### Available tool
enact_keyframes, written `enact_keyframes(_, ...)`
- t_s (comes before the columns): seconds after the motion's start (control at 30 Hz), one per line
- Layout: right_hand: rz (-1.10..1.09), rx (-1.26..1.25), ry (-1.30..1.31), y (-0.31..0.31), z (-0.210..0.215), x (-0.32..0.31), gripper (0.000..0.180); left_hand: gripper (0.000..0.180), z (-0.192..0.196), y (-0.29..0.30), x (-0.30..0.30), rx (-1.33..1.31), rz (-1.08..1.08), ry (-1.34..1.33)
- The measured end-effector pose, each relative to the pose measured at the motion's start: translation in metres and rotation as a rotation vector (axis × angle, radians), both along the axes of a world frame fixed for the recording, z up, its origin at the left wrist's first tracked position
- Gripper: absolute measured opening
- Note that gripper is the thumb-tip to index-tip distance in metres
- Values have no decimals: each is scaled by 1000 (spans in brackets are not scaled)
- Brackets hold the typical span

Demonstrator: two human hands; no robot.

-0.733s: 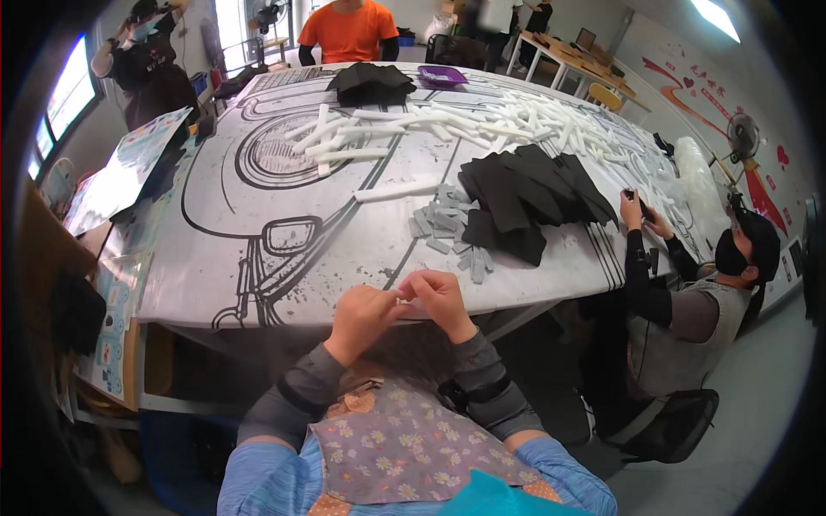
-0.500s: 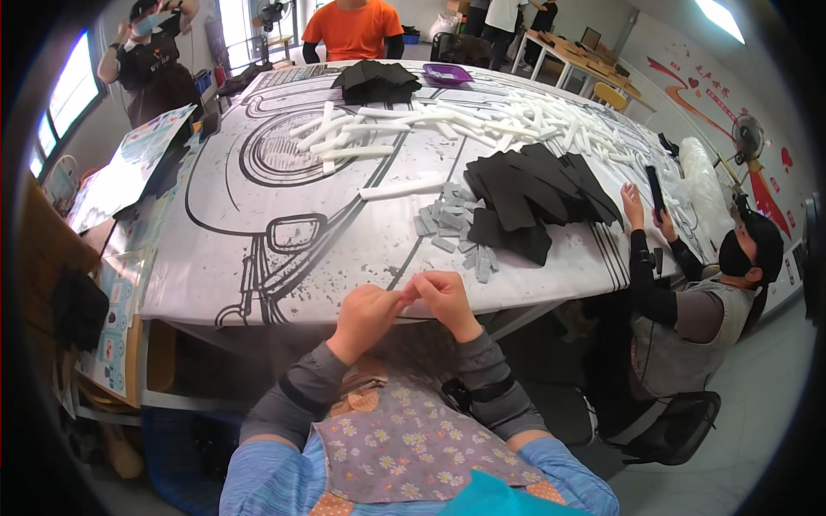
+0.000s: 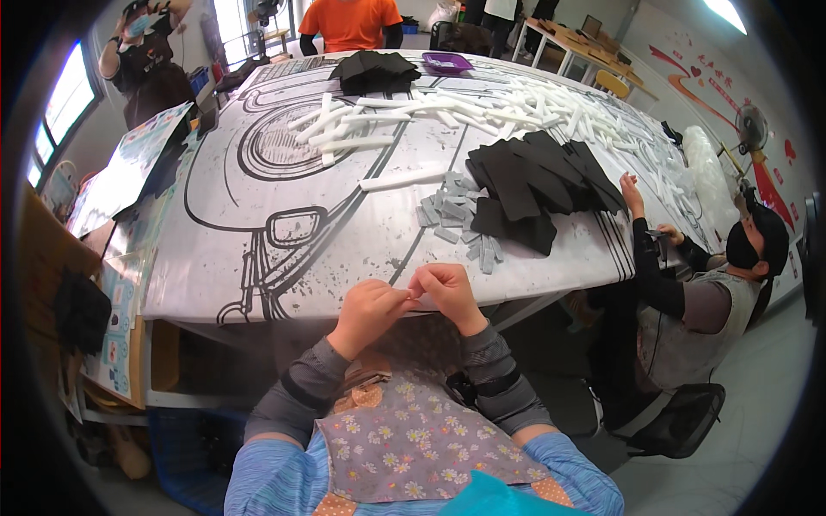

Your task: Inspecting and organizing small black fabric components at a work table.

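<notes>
My left hand (image 3: 372, 315) and my right hand (image 3: 447, 295) meet at the fingertips over the near edge of the table (image 3: 335, 232). Both are closed in a pinch, thumbs and forefingers together; whatever lies between them, if anything, is too small to make out. Just beyond my right hand is a heap of small grey foam-like blocks (image 3: 447, 211). Behind and right of those lies a pile of flat black pieces (image 3: 525, 185). A single long white strip (image 3: 403, 179) lies farther off, left of the grey blocks.
Many white strips (image 3: 551, 112) spread across the far table. A second black stack (image 3: 375, 72) and a purple tray (image 3: 446, 63) stand at the far edge. A masked co-worker (image 3: 714, 292) sits at right; a person in orange (image 3: 348, 24) is opposite. Printed boards (image 3: 129, 176) lie left.
My hands stay pinched together with little movement. The co-worker at right no longer holds up a black strip; that person's farther hand is now lower. The view has shifted slightly.
</notes>
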State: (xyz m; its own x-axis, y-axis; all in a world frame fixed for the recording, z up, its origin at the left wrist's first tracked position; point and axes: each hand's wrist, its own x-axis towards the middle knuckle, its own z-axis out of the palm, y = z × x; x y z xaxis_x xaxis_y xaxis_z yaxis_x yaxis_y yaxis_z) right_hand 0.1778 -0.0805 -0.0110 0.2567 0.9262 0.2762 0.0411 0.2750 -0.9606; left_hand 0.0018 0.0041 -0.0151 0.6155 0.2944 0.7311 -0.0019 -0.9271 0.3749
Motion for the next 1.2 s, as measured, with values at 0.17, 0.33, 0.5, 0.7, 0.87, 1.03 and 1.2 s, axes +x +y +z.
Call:
enact_keyframes(0.17,74,-12,-38,0,3,-1,27,15,-2,1,-1,-6,43,40)
enact_keyframes(0.33,48,-6,-36,-1,4,-2,28,14,-3,1,-1,-36,56,52)
enact_keyframes(0.5,36,17,17,0,-4,2,30,12,-1,4,-1,-128,-18,82)
enact_keyframes(0.7,14,5,86,0,-5,3,32,11,1,4,-1,-153,-57,58)
enact_keyframes(0.87,73,16,67,-1,-6,6,31,10,4,3,-2,-228,-69,67)
enact_keyframes(1.03,78,16,-12,-1,-4,3,31,12,6,4,-4,-290,-45,101)
enact_keyframes(1.2,114,29,-16,-1,-2,5,31,13,0,6,-3,-364,-45,79)
